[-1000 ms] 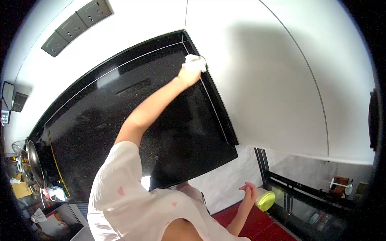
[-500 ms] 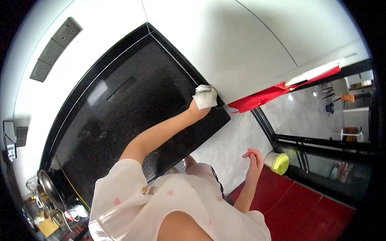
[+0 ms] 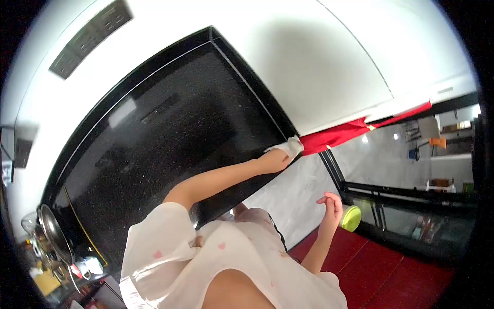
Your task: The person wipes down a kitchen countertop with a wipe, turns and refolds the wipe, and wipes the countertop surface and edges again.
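Observation:
A crumpled white cloth is in my left hand, which presses it against the glossy black countertop at its front right corner. Only part of the cloth shows past the closed fingers. My left arm stretches across the counter. Held out at my right side, away from any object, is my right hand, its fingers loosely bent and apart.
A red cloth hangs beside the white cabinet, close to my left hand. At the left stand a pan and kitchen items. A lime-lidded bin stands by dark red flooring. Wall sockets are upper left.
My left hand has moved the cloth rightward and down along the counter's raised edge to the front corner. The view has shifted slightly. My right hand stays about the same.

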Action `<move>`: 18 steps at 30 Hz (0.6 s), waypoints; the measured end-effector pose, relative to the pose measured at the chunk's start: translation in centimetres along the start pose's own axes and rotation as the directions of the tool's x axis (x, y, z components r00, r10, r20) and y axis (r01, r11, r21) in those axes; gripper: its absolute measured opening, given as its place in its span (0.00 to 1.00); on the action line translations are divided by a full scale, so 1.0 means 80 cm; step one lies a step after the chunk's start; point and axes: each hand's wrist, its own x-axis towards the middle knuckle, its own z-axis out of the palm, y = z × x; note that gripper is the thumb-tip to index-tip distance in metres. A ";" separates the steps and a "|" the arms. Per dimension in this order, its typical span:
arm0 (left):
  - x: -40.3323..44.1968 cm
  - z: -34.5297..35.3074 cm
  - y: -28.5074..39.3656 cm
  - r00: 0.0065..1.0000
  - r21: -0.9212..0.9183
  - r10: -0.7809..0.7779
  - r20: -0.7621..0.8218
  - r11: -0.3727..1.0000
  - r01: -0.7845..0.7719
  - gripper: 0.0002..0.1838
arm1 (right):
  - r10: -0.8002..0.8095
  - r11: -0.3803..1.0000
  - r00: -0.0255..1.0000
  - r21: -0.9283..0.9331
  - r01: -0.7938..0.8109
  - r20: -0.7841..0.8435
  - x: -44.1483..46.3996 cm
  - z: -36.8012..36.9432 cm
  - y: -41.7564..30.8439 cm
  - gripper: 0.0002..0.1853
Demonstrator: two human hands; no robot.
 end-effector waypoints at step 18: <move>-0.650 -0.326 -0.166 -0.119 -0.374 -0.361 -0.925 0.919 0.124 0.10 | -0.138 0.986 0.716 0.027 0.165 0.684 -0.133 0.303 -0.058 0.09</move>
